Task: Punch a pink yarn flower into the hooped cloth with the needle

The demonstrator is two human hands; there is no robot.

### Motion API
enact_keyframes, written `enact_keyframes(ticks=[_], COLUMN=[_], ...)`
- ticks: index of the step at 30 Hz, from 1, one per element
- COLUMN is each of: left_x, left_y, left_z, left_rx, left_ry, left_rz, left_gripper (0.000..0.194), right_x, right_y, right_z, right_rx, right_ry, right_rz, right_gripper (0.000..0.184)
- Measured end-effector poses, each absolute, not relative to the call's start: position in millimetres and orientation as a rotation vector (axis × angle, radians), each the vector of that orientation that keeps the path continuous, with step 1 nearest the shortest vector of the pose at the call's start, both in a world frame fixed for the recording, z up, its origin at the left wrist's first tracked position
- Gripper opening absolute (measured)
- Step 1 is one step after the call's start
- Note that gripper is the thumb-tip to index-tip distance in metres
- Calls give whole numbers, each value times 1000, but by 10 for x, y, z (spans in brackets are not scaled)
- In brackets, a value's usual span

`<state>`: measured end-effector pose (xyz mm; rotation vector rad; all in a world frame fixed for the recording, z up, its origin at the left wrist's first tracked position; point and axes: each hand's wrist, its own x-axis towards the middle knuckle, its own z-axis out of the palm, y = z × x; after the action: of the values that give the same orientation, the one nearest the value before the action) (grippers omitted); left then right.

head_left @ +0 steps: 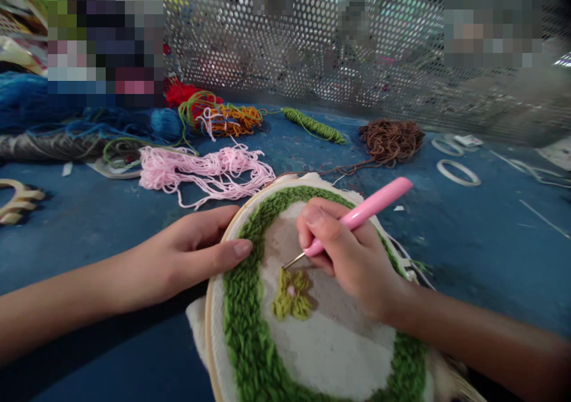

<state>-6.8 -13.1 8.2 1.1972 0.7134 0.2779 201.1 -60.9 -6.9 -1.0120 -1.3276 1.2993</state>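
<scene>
My right hand [343,247] is closed around a pink-handled punch needle [361,212], its thin metal tip touching the cloth at the top of a small yellow-green yarn flower [292,295] with a pale pink centre. White cloth [343,354] is stretched in a round embroidery hoop [210,330], tilted toward me. A thick ring of green yarn stitches [245,330] runs around the cloth inside the rim. My left hand [191,253] grips the hoop at its left edge, thumb on the green stitches and fingers hidden behind.
Beyond the hoop lie pink yarn [205,173], orange yarn [236,119], a green skein [312,125] and brown yarn [392,140]. Blue yarn [165,122] is at the left. White rings [458,172] rest at the right. A perforated metal panel [303,45] stands behind the blue table [513,259].
</scene>
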Motion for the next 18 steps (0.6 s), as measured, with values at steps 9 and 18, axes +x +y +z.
enact_keyframes(ticks=[9, 18], left_x=[-81, -86], left_y=[-129, -171], left_z=[87, 87], left_rx=[1216, 1149], left_ry=[738, 649], left_rz=[259, 289], left_gripper=[39, 36], right_x=[2064, 2044], right_y=[-624, -703], right_z=[-64, 22], right_rx=[-1005, -1052], right_ry=[-1382, -1953], right_rz=[1295, 1159], right_gripper=[39, 29])
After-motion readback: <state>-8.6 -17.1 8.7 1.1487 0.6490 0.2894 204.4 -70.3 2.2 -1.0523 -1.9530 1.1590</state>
